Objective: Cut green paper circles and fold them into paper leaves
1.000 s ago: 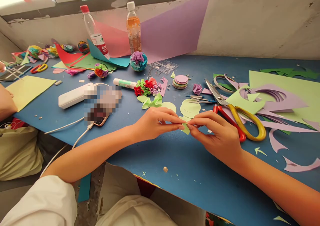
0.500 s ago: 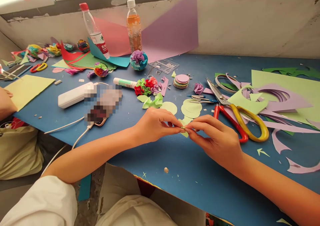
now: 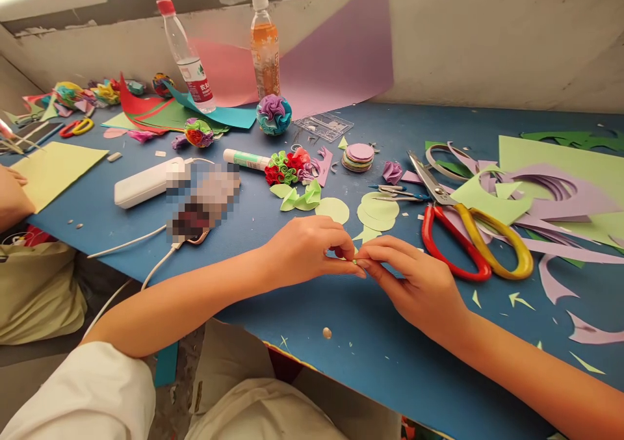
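Observation:
My left hand (image 3: 308,250) and my right hand (image 3: 423,283) meet above the blue table. Both are closed, thumb and fingertips pinching a small light-green paper piece (image 3: 355,261) between them. Most of that piece is hidden by the fingers. Just beyond the hands lie light-green paper circles (image 3: 379,210), a single green circle (image 3: 332,210) and folded green paper petals (image 3: 307,197). Large scissors (image 3: 455,212) with one red and one yellow handle rest to the right of my right hand, blades pointing away.
Paper strips and offcuts (image 3: 560,193) cover the right side. Behind stand a red-capped bottle (image 3: 192,69), an orange drink bottle (image 3: 266,56) and a paper flower ball (image 3: 273,115). A phone (image 3: 205,203) and white power bank (image 3: 146,183) lie left. Another person's hand (image 3: 12,193) rests on yellow paper (image 3: 61,170).
The fingers have shifted slightly on the green paper, which shows less now. Both hands sit a little lower against the table. The view has moved slightly, and the other objects lie as before.

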`<control>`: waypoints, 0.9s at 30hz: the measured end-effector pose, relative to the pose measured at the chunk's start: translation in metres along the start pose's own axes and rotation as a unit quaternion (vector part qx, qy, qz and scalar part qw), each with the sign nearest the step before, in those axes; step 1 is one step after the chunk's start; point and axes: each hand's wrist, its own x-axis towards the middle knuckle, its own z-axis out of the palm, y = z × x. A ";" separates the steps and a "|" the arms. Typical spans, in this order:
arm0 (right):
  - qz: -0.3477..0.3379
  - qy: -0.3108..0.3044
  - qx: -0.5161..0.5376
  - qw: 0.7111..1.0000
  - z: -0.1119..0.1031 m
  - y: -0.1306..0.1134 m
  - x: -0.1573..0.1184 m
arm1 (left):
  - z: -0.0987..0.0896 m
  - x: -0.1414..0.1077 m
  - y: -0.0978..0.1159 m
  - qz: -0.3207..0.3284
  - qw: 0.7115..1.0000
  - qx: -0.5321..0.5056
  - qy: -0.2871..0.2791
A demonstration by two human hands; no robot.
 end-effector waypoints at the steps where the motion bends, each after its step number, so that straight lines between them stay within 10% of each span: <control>1: 0.020 0.005 0.014 1.000 0.000 -0.002 0.001 | 0.000 0.001 0.000 0.002 1.000 -0.020 0.011; 6: 0.146 0.030 0.086 0.985 -0.003 -0.007 0.006 | -0.007 0.007 0.003 -0.123 0.977 -0.161 0.062; 14: 0.163 0.021 0.124 0.979 -0.006 -0.006 0.005 | -0.015 0.013 -0.004 -0.352 0.840 -0.408 -0.069; 22: 0.299 -0.133 0.233 0.916 -0.005 0.000 0.010 | -0.009 0.005 -0.006 -0.281 0.902 -0.272 -0.181; 27: 0.289 -0.143 0.173 0.930 -0.003 -0.002 0.007 | -0.011 0.001 0.000 -0.220 0.940 -0.151 -0.211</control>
